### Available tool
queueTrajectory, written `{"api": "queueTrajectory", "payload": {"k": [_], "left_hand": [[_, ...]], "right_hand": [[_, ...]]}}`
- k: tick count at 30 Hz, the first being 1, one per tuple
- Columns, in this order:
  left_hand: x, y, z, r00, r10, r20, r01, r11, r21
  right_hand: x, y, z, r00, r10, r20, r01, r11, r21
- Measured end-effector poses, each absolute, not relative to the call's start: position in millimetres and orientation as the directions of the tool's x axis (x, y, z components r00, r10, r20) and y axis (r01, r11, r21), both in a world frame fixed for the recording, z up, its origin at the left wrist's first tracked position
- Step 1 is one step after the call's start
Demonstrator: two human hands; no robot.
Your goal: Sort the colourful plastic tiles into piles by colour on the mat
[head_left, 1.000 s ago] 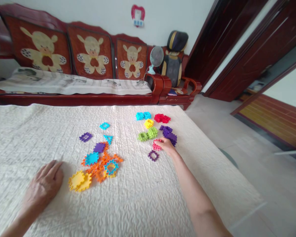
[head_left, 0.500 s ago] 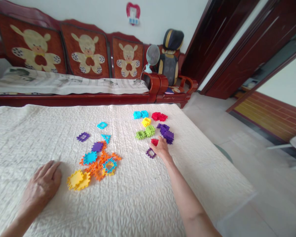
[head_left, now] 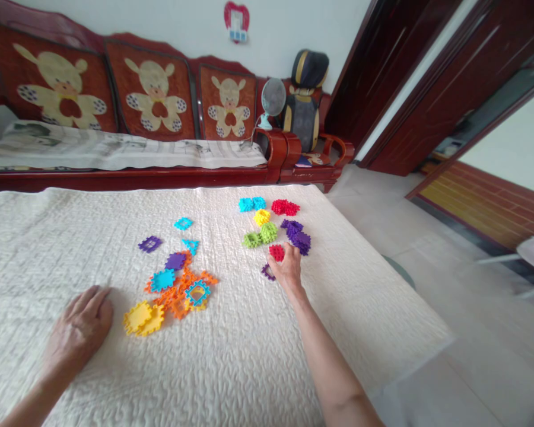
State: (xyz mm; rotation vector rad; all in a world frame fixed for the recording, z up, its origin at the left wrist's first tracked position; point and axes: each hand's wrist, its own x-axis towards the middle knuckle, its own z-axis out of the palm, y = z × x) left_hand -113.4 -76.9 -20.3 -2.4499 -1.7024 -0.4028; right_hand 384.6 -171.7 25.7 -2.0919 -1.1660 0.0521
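Red piece (head_left: 276,252): toothed plastic tile, flat on the quilt just in front of the right hand's fingertips, touching or nearly so; cannot tell if it is pinched
left hand (head_left: 78,331): palm down on the quilt (head_left: 231,356), fingers loosely together, holding nothing, near the yellow tiles
yellow tiles (head_left: 143,318): two overlapped, left end of the loose heap
orange/blue heap (head_left: 182,287): orange tiles tangled with blue ones, a blue square frame on top
purple frame, left (head_left: 150,244): lies alone, apart from the heap
blue frame and triangle (head_left: 183,224): small, beyond the heap
green tiles (head_left: 260,235): pair side by side, sorted group
yellow tile (head_left: 262,217): just behind the green
blue pair (head_left: 251,204): far edge of the group
red pair (head_left: 285,207): right of the blue pair
purple stack (head_left: 297,235): just beyond the right hand
right hand (head_left: 285,267): arm stretched out, fingers curled down onto the quilt, covering part of a purple frame (head_left: 267,271)
sofa (head_left: 160,118): wooden, bear cushions, behind the quilt
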Motion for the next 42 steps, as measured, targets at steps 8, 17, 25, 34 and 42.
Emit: {"api": "queueTrajectory", "payload": {"k": [8, 17, 25, 34, 42], "left_hand": [[-111, -74, -13, 0.278, 0.936, 0.217, 0.946, -0.306, 0.108], [-67, -66, 26, -0.063, 0.99, 0.124, 0.969, 0.031, 0.245], [-56, -70, 9, -0.109, 0.975, 0.194, 0.968, 0.059, 0.244], [-55, -69, 7, -0.114, 0.964, 0.24, 0.965, 0.051, 0.256], [-55, -69, 6, -0.123, 0.96, 0.252, 0.963, 0.054, 0.266]], "right_hand": [[303, -228, -9, 0.122, 0.917, 0.379, 0.781, 0.147, -0.607], [308, -224, -6, 0.146, 0.931, 0.336, 0.748, 0.118, -0.653], [311, -222, -13, 0.157, 0.905, 0.394, 0.769, 0.139, -0.624], [242, -204, -7, 0.062, 0.877, 0.476, 0.737, 0.281, -0.615], [192, -180, -12, 0.073, 0.91, 0.408, 0.816, 0.181, -0.549]]}}
